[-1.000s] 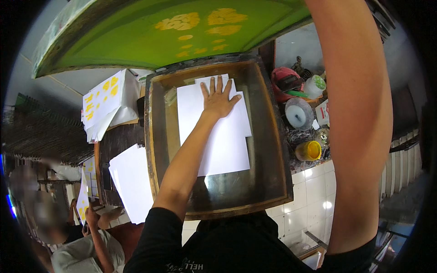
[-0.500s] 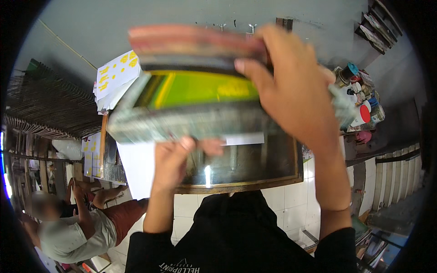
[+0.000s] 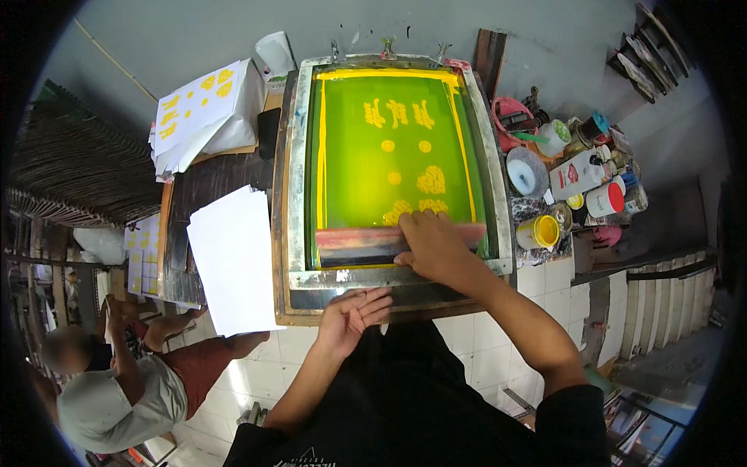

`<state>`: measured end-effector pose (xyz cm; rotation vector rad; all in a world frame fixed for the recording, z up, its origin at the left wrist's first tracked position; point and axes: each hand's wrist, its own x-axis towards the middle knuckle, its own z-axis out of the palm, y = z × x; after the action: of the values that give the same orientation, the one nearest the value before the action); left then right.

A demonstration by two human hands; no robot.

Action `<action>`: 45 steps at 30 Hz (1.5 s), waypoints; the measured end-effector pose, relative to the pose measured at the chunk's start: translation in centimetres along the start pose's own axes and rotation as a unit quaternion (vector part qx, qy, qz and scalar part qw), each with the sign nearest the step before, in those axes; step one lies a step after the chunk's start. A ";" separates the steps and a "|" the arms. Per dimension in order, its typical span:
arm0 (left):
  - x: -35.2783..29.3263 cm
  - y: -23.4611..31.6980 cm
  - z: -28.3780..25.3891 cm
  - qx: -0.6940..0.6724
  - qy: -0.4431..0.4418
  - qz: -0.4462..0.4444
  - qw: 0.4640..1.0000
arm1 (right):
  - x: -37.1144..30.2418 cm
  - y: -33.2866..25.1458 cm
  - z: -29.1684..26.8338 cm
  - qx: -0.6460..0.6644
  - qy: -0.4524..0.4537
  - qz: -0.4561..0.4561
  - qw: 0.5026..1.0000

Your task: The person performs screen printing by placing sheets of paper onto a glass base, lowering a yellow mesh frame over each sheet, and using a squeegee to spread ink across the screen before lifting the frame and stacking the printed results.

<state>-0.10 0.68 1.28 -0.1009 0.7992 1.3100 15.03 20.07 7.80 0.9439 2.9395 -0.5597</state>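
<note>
As I watch remotely, one right hand [image 3: 436, 247] is clamped on one squeegee [image 3: 358, 243] low on one green screen [image 3: 362, 163], mid-view; one left hand [image 3: 350, 319], palm upturned, fingers off the tool, sits lower centre. I count three clamps [image 3: 388, 48] top centre, one blank paper stack [image 3: 232, 265] centre-left, one yellow-printed stack [image 3: 191, 117] upper left.

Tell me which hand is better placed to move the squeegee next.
Likely the right hand: it grips the squeegee on the green screen, while the left hand, open and empty, is by the screen's near edge.
</note>
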 end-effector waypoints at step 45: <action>-0.3 0.0 1.5 0.234 0.130 0.078 0.960 | 23.0 14.5 -8.3 -0.138 0.232 -0.240 0.932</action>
<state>0.60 1.18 2.52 0.1731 1.3467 1.2349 5.25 46.71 8.21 0.3543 3.5596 0.1195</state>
